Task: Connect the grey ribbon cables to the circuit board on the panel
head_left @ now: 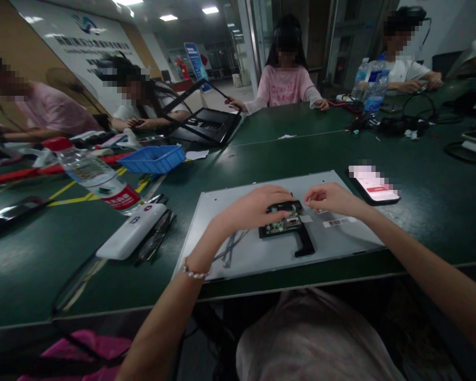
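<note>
Green worktable [257, 159] spans the room in front of you. On it, a circuit board [289, 222] in a black plastic bracket [305, 244] lies on a grey metal panel [343, 241]. Your left hand [256, 205] covers part of the board, thumb across its face; you cannot tell whether it grips. Your right hand [333, 198] is just beside the bracket's upper right corner, fingers curled; you cannot tell whether they hold anything. Flat cables [230, 250] lie left of the board, a barcode label [338, 222] right of it. Flanking the panel are a smartphone [375, 185] to the right and eyeglasses [156, 238], a white device [133, 233] and a water bottle [99, 177] to the left. Beyond are a blue tray [153, 160] and co-workers seated around the table.
</note>
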The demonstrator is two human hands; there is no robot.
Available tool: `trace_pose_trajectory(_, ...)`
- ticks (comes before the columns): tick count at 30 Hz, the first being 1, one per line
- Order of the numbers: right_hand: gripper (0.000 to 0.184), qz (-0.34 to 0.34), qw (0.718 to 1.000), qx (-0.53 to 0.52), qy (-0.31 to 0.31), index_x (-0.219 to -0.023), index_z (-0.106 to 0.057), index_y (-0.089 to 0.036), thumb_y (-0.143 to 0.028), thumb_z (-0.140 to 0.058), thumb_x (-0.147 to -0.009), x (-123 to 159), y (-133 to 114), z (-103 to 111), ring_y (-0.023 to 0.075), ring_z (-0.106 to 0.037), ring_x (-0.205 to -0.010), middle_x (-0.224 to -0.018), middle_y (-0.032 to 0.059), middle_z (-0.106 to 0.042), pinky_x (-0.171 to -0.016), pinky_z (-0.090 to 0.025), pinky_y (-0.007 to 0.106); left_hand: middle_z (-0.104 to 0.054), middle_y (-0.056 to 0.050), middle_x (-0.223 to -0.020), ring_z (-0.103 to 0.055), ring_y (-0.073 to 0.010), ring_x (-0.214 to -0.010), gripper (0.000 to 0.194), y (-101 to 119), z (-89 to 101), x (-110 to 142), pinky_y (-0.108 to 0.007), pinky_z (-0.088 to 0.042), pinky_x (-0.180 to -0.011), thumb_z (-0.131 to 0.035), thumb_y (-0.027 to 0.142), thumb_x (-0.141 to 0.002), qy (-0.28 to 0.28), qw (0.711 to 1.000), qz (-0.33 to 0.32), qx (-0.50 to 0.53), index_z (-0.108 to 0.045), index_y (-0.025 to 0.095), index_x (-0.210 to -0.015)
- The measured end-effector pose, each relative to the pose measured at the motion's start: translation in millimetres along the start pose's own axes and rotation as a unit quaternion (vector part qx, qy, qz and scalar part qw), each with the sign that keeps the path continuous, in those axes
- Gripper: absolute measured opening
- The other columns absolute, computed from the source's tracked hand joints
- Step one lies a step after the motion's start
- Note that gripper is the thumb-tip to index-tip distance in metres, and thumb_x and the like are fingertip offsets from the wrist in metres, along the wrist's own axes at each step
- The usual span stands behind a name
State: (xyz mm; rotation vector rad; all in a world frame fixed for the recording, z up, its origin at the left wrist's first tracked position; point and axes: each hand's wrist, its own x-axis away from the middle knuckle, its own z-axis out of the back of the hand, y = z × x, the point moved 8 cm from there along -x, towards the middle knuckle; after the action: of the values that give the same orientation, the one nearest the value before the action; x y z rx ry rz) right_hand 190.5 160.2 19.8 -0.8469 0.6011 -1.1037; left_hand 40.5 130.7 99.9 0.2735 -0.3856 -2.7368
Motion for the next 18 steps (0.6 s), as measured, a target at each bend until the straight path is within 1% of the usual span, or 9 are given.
trace_pose_trajectory(1, 0.018, 0.003, 1.000, 0.000, 0.003, -0.088, -0.068, -0.016, -0.029, -0.062, -0.077, 1, -2, 1, 0.0149, -0.062, -0.065, -0.074, 0.0049, -0.069, -0.061, -0.047, 0.026, -0.061, -0.008, -0.121, -0.055, -0.0195, -0.113, 0.033, -8, 10.2, 8, -0.034, -0.040, -0.099, -0.045, 0.033, -0.092, -0.004, 0.999, 0.035, -0.005, -0.058, 0.019, -0.120)
trace_pose_trajectory(3, 0.019, 0.014, 1.000, 0.006, 0.010, -0.088, -0.068, -0.016, -0.029, -0.061, -0.077, 3, -5, 1, 0.0148, -0.061, -0.065, -0.074, 0.0047, -0.068, -0.060, -0.046, 0.025, -0.061, -0.007, -0.122, -0.055, -0.0199, -0.113, 0.035, -25, 29.5, 31, -0.034, -0.040, -0.099, -0.045, 0.036, -0.092, 0.012, 0.991, 0.125, -0.046, -0.059, 0.019, -0.118)
trace_pose_trajectory(4, 0.019, 0.022, 1.000, 0.012, 0.014, -0.087, -0.069, -0.016, -0.030, -0.061, -0.077, 3, -8, 2, 0.0147, -0.061, -0.065, -0.073, 0.0045, -0.068, -0.059, -0.046, 0.025, -0.061, -0.008, -0.122, -0.055, -0.0212, -0.113, 0.036, -33, 36.9, 46, -0.035, -0.040, -0.100, -0.046, 0.038, -0.091, 0.029, 0.982, 0.171, -0.076, -0.060, 0.018, -0.117)
trace_pose_trajectory(6, 0.019, 0.038, 0.999, 0.020, 0.019, -0.087, -0.069, -0.016, -0.030, -0.061, -0.077, 5, -11, 1, 0.0149, -0.061, -0.065, -0.073, 0.0041, -0.068, -0.061, -0.046, 0.026, -0.062, -0.008, -0.120, -0.056, -0.0231, -0.112, 0.037, -41, 43.8, 78, -0.038, -0.039, -0.101, -0.047, 0.040, -0.089, 0.070, 0.955, 0.258, -0.128, -0.061, 0.017, -0.116)
trace_pose_trajectory(7, 0.019, 0.044, 0.999, 0.023, 0.020, -0.086, -0.069, -0.016, -0.030, -0.060, -0.077, 5, -12, 1, 0.0150, -0.061, -0.065, -0.073, 0.0042, -0.068, -0.062, -0.046, 0.027, -0.062, -0.008, -0.121, -0.057, -0.0230, -0.112, 0.038, -42, 41.7, 93, -0.037, -0.040, -0.101, -0.046, 0.039, -0.089, 0.087, 0.942, 0.294, -0.138, -0.060, 0.018, -0.117)
trace_pose_trajectory(9, 0.019, 0.049, 0.998, 0.024, 0.017, -0.086, -0.069, -0.016, -0.030, -0.060, -0.077, 5, -13, 0, 0.0153, -0.061, -0.066, -0.074, 0.0043, -0.069, -0.064, -0.047, 0.027, -0.061, -0.008, -0.124, -0.056, -0.0225, -0.115, 0.040, -37, 28.1, 116, -0.036, -0.040, -0.102, -0.046, 0.038, -0.089, 0.105, 0.926, 0.337, -0.137, -0.056, 0.019, -0.122)
trace_pose_trajectory(13, 0.020, 0.050, 0.998, 0.035, 0.014, -0.087, -0.069, -0.016, -0.031, -0.059, -0.079, 4, -12, -1, 0.0161, -0.062, -0.068, -0.076, 0.0048, -0.070, -0.065, -0.047, 0.028, -0.064, -0.007, -0.120, -0.058, -0.0231, -0.112, 0.036, -30, -5.5, 139, -0.036, -0.041, -0.100, -0.051, 0.032, -0.085, 0.098, 0.904, 0.393, -0.136, -0.059, 0.019, -0.117)
trace_pose_trajectory(15, 0.021, 0.047, 0.998, 0.047, 0.016, -0.087, -0.070, -0.017, -0.032, -0.058, -0.079, 4, -11, -1, 0.0170, -0.062, -0.070, -0.076, 0.0049, -0.070, -0.065, -0.047, 0.029, -0.066, -0.007, -0.118, -0.060, -0.0232, -0.109, 0.033, -32, -10.6, 144, -0.036, -0.043, -0.098, -0.050, 0.030, -0.085, 0.114, 0.888, 0.420, -0.145, -0.061, 0.020, -0.114)
trace_pose_trajectory(18, 0.021, 0.041, 0.997, 0.065, 0.019, -0.087, -0.070, -0.017, -0.033, -0.058, -0.080, 4, -10, 0, 0.0173, -0.062, -0.070, -0.075, 0.0046, -0.070, -0.066, -0.046, 0.029, -0.068, -0.007, -0.112, -0.062, -0.0236, -0.106, 0.028, -36, -6.7, 150, -0.036, -0.044, -0.095, -0.045, 0.028, -0.087, 0.147, 0.866, 0.449, -0.164, -0.066, 0.021, -0.105)
